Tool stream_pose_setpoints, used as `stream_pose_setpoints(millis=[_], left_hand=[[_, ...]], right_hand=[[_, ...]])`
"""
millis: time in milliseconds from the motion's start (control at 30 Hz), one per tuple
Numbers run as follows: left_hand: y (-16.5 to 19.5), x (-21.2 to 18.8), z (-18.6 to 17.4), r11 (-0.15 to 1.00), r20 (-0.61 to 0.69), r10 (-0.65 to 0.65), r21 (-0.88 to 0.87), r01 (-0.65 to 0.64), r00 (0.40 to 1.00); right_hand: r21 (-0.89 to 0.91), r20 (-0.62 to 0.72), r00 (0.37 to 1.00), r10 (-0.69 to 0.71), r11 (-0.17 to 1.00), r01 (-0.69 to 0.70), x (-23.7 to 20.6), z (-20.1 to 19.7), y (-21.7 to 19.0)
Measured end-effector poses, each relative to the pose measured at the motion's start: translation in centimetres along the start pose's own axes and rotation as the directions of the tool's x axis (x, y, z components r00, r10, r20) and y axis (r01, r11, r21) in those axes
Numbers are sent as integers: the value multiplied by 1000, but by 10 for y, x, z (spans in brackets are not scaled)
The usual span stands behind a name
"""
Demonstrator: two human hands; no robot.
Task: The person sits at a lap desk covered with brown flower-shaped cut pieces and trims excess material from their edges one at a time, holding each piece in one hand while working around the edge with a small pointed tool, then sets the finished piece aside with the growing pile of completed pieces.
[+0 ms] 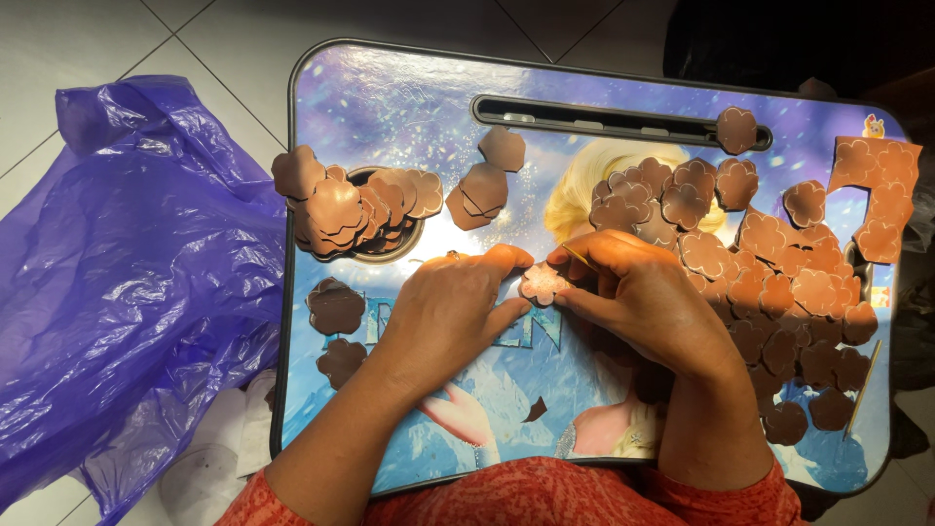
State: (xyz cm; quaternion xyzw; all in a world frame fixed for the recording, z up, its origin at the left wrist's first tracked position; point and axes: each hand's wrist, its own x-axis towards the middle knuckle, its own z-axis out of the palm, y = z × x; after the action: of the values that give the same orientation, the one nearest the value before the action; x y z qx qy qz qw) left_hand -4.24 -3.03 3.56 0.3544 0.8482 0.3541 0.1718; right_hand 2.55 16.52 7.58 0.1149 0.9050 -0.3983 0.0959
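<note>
A small copper-pink flower-shaped cutout (542,282) lies on a blue picture-printed lap table (409,107). My left hand (450,310) pins the cutout between thumb and forefinger at its left edge. My right hand (643,297) touches its right side and pinches a thin yellowish stick (579,256) whose tip points at the cutout. Both wrists come from the bottom edge over an orange-red garment (545,492).
Brown flower cutouts lie in heaps: a stack (351,209) in the round cup recess at left, a wide pile (779,282) at right, loose ones (336,305) on the left. A crumpled purple plastic bag (127,282) lies on the white tiled floor. A thin stick (863,388) rests at the right edge.
</note>
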Motion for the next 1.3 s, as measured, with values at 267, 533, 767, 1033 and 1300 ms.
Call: stream_pose_setpoints(millis=[267,533,767,1033,1300], left_hand=[[0,-1,-1,1000,-7,0,-12,0,1000],[-1,-1,-1,999,-24,21,-24,-22,999],[-1,2,-5,997,55,-65,-42,67,996],[0,1,5,995,-79,-73,-77,67,994],[1,2,17,999,-164,-32,-2,32,986]], right_hand=[[-43,11,996,90,995,-90,0,1,-3],[-65,6,999,49,997,-49,0,2,-2],[-71,6,1000,6,997,-5,1,2,2],[-65,3,1000,2,998,-2,0,3,2],[-110,39,994,103,989,-98,0,-1,5]])
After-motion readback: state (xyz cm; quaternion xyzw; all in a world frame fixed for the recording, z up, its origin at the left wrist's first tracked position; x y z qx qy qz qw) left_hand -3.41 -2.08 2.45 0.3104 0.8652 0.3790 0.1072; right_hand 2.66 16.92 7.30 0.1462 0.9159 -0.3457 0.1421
